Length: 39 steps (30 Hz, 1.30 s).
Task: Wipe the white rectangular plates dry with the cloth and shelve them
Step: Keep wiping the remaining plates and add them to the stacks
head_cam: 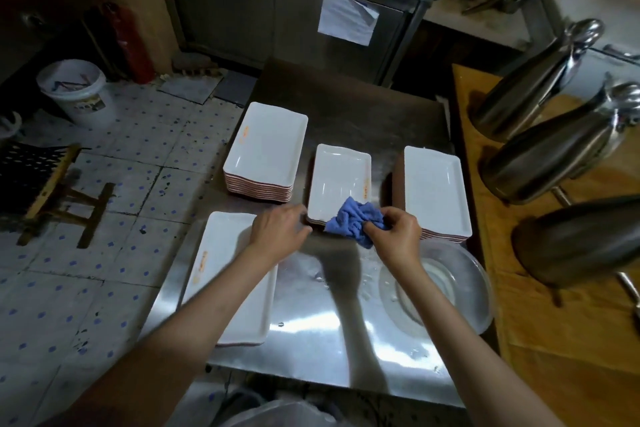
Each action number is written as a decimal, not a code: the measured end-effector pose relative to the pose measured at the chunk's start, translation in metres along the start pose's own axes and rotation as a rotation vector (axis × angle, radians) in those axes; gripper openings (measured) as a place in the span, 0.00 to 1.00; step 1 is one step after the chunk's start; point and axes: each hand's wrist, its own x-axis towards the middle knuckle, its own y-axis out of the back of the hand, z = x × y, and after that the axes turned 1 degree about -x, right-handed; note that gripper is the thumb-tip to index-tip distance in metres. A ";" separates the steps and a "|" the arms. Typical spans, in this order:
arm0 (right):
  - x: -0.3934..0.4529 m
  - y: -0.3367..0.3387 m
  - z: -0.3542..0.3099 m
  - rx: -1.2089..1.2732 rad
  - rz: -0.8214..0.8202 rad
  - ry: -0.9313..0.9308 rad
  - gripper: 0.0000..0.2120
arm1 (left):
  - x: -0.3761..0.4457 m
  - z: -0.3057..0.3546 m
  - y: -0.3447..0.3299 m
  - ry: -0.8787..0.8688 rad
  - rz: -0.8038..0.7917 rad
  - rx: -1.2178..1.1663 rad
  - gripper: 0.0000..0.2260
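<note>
Your right hand (398, 236) grasps the crumpled blue terry cloth (356, 220), fingers curled round its right side, and holds it on the near right corner of the white rectangular plate (337, 180) that lies between your two hands and just beyond them. Your left hand (278, 230) rests at the near left corner of that same plate, fingers bent over its edge; whether they actually grip the rim cannot be determined. The plate sits on top of a low stack on the brushed stainless steel table (311, 322). Directly beyond your left hand stands a tall stack of white rectangular plates with red-edged rims (266, 149). Under your left forearm lies a short stack of the same white plates (228, 281), an orange mark on its left rim. Just right of your right hand is a further low stack of white plates (434, 191). Beneath your right forearm sits a shallow round metal basin (464, 288). Well to the right of your right hand, three polished steel vacuum jugs (547, 152) stand on a wooden counter (554, 340).
</note>
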 end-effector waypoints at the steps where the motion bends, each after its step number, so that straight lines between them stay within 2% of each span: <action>1: 0.002 0.003 0.001 -0.003 0.017 -0.008 0.07 | 0.011 0.003 -0.004 -0.003 -0.005 0.007 0.15; 9: 0.015 0.021 0.016 -0.006 0.086 -0.064 0.07 | 0.070 0.019 -0.027 0.131 -0.165 0.102 0.20; 16: 0.021 0.027 0.030 -0.016 0.104 -0.128 0.04 | 0.088 0.015 -0.042 0.245 -0.236 0.048 0.23; 19: 0.022 0.028 0.036 -0.027 0.114 -0.137 0.01 | 0.089 0.012 -0.045 0.248 -0.237 -0.014 0.21; 28: 0.023 0.022 0.036 -0.010 0.104 -0.158 0.02 | 0.090 0.010 -0.044 0.236 -0.204 -0.106 0.14; 33: 0.021 0.021 0.032 0.006 0.096 -0.159 0.06 | 0.087 0.011 -0.042 0.262 -0.179 -0.120 0.12; 39: 0.019 0.023 0.033 0.017 0.094 -0.173 0.08 | 0.087 0.009 -0.042 0.300 -0.147 -0.308 0.10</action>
